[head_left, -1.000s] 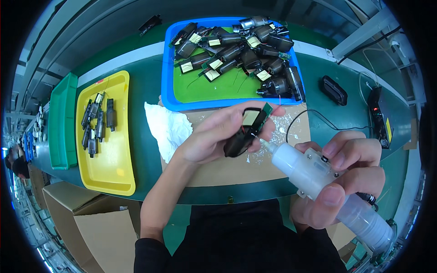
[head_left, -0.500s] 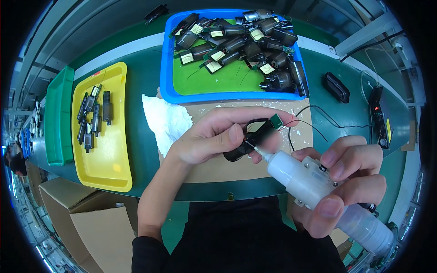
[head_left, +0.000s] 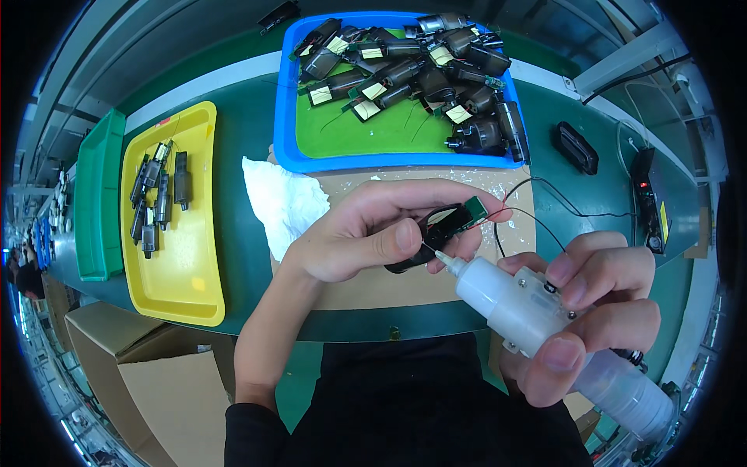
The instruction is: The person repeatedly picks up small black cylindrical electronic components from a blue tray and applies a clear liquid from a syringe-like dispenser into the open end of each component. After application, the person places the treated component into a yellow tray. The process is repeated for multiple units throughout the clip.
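My left hand (head_left: 373,233) is closed round a small black housing (head_left: 443,227) with a green circuit board at its end and thin red and black wires trailing off it. In my right hand (head_left: 599,311) is a white translucent glue dispenser (head_left: 521,300), its fingers wrapped round the barrel. The narrow tip of the dispenser points up and left and comes right up to the black housing. Whether it touches, I cannot tell. Part of the housing is hidden behind my left thumb and fingers.
A blue tray (head_left: 286,132) holds many similar black units. A yellow tray (head_left: 183,284) with several units stands left, beside a green tray (head_left: 101,226). White cloth (head_left: 280,202) lies on the brown board (head_left: 366,292). A black case (head_left: 576,148) sits right; a cardboard box (head_left: 171,397) is below left.
The housing in my left hand has turned slightly, so its board and inside show more clearly. The dispenser tip has shifted a little to the left; both hands keep their grip.
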### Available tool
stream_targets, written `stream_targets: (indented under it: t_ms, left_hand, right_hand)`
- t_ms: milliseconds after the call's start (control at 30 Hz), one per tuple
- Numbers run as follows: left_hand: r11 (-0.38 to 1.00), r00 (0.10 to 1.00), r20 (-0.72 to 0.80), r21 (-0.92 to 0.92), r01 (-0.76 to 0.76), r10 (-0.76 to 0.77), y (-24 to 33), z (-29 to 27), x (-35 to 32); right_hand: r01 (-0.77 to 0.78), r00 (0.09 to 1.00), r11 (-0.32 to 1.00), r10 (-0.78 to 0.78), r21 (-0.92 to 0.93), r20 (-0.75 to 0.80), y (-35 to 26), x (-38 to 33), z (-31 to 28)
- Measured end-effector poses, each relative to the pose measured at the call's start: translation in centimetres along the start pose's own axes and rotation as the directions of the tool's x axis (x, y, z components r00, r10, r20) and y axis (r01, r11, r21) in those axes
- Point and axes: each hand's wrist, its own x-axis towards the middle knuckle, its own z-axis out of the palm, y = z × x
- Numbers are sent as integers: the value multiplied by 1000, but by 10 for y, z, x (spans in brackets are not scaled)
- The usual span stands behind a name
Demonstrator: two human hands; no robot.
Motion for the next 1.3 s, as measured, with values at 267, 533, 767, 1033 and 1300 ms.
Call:
stream_targets:
  t_ms: [267,533,767,1033,1300]
  left_hand:
    - [998,999,2,33,-52,52,0,0,0]
    - [994,995,23,-41,-97,98,-1,2,0]
    - [990,994,28,-92,-107,110,-3,3,-1]
    - [991,995,60,-115,-69,76,1,4,-1]
    - [994,997,76,-112,-7,15,9,3,-1]
  right_hand:
    - [23,994,998,-16,-56,109,-8,2,-6]
    - [-48,998,999,49,-20,49,-13,-10,-3]
    - [-61,996,998,61,-6,70,-14,-9,-7]
    - [-27,999,1000,27,16,24,-11,-5,0]
    - [-35,998,999,34,34,45,-11,-5,-2]
